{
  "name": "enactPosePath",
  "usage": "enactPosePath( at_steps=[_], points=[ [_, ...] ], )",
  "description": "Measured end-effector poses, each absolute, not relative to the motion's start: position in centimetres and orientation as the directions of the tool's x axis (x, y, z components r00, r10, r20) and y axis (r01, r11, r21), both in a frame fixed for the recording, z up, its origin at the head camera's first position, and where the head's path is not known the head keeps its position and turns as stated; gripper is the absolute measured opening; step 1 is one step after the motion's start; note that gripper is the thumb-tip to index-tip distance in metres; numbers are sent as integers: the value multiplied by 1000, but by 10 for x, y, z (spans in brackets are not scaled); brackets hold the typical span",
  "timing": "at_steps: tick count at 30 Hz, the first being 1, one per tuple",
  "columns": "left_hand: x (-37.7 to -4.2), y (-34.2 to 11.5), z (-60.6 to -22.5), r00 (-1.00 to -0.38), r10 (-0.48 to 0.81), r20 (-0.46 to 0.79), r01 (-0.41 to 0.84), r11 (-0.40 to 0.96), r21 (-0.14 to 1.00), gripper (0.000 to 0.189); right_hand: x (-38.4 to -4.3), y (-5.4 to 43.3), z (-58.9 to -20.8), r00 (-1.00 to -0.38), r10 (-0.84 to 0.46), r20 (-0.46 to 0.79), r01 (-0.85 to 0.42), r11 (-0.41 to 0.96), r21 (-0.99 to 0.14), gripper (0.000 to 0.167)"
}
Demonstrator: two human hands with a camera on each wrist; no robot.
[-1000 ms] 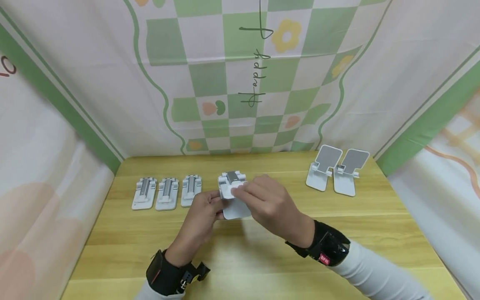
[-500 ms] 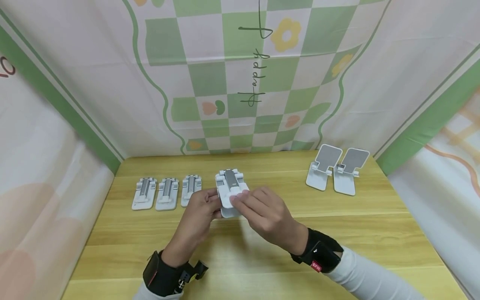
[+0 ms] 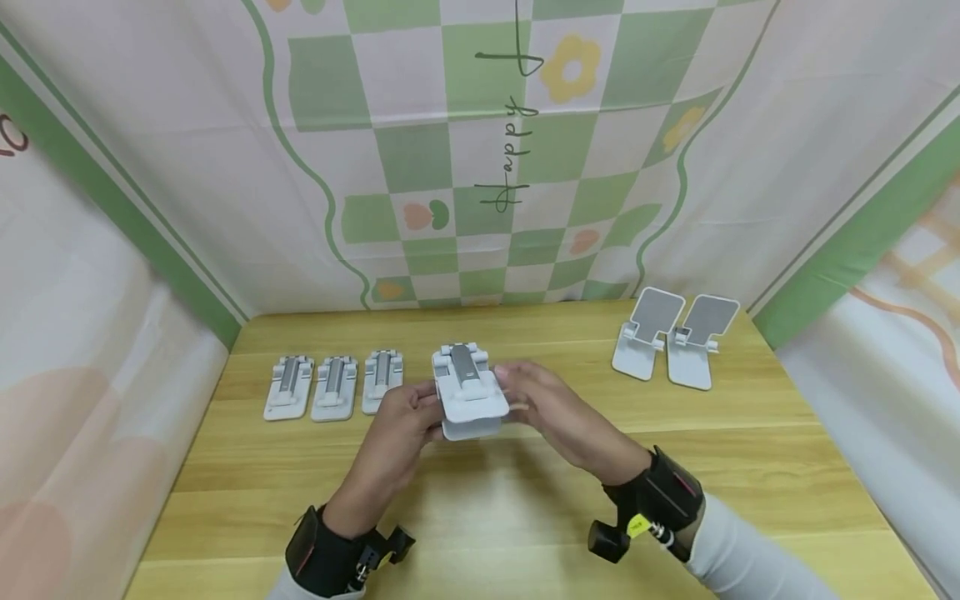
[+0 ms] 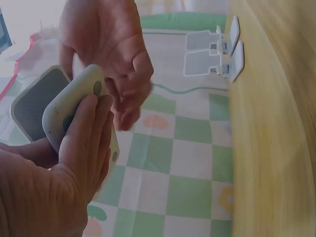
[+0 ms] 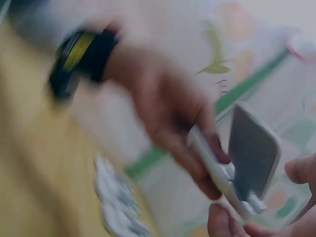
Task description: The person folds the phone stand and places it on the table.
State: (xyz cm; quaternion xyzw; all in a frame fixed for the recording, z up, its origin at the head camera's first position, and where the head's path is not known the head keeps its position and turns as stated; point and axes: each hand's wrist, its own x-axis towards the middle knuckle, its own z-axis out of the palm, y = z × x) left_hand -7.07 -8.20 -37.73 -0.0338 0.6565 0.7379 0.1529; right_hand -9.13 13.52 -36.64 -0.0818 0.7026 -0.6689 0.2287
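A white foldable phone stand [image 3: 471, 404] with a grey strip is held up over the table, its panel tilted apart from its base. My left hand [image 3: 401, 425] grips the base from the left side; in the left wrist view its fingers [image 4: 81, 128] lie along the base's underside. At the stand's right edge is my right hand [image 3: 562, 412], its fingers loosely spread. The right wrist view shows the right thumb [image 5: 298, 170] apart from the grey-padded panel [image 5: 252, 148], with the other fingertips near the hinge end.
Three folded phone stands [image 3: 333, 387] lie in a row at the left of the wooden table [image 3: 480, 517]. Two unfolded stands [image 3: 663, 337] stand at the back right. A patterned curtain [image 3: 487, 150] hangs behind the table.
The stand's panel has swung up, showing more of its grey strip. My right hand has released its pinch on the panel's front edge and turned, moving to the stand's right side.
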Motion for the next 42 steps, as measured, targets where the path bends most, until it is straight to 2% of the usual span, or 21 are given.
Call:
enactPosePath(
  at_steps=[2,5,9,16,30,35,38,42],
  points=[
    [-70,-81,-378,-944,201,-260,-281,-82,956,39,-95,138,-368,-825,-482,-295,322,28,-946,52],
    [-70,-81,-379,-937,221,-270,-293,-77,953,39,-98,140,-371,-790,-531,-307,365,-6,-931,48],
    [-69,-81,-378,-932,236,-275,-303,-94,948,39,-98,141,-372,-788,-539,-296,363,-19,-932,47],
    [-69,-83,-374,-922,259,-288,-351,-243,904,48,-99,141,-372,-787,-542,-296,361,-15,-932,47],
    [-71,-85,-376,-906,321,-276,-341,-166,925,43,-98,141,-378,-793,-535,-291,339,9,-941,53],
    [-69,-88,-379,-903,338,-264,-320,-120,940,42,-96,140,-383,-805,-515,-293,329,22,-944,49],
    [-68,-89,-379,-908,314,-277,-306,-47,951,40,-95,139,-385,-813,-503,-292,320,32,-947,49],
    [-67,-87,-374,-953,156,-259,-228,192,955,39,-94,135,-388,-821,-502,-271,301,23,-953,46]
  ],
)
